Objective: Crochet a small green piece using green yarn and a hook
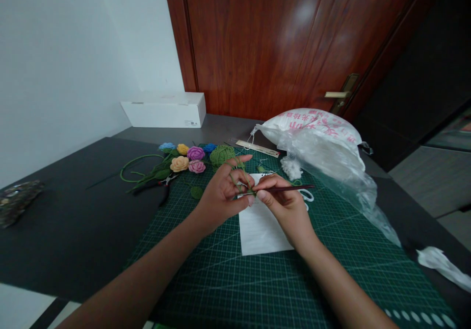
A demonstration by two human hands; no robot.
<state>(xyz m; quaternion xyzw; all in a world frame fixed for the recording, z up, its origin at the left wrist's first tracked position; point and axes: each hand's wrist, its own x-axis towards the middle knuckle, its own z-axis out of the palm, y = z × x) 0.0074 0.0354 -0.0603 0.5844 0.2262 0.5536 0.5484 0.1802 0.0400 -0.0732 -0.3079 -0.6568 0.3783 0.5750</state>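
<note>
Green yarn (248, 176) is looped over the raised fingers of my left hand (224, 191), whose thumb and a finger pinch a small piece of green crochet work (251, 192). My right hand (285, 204) grips a crochet hook (294, 188) with a dark reddish handle, its tip at the green stitches. Both hands meet over a white sheet of paper (263, 233). Just behind my left hand sits a ball of green yarn (222, 155). The fingers partly hide the small work, so its shape is unclear.
Crocheted flowers (179, 164) and black-handled pliers (165, 186) lie to the left on the green cutting mat (206, 280). White-handled scissors (307, 196), white stuffing (292, 168) and a ruler (257, 148) are near. A large plastic bag (316, 132) is back right, a white box (165, 112) back left.
</note>
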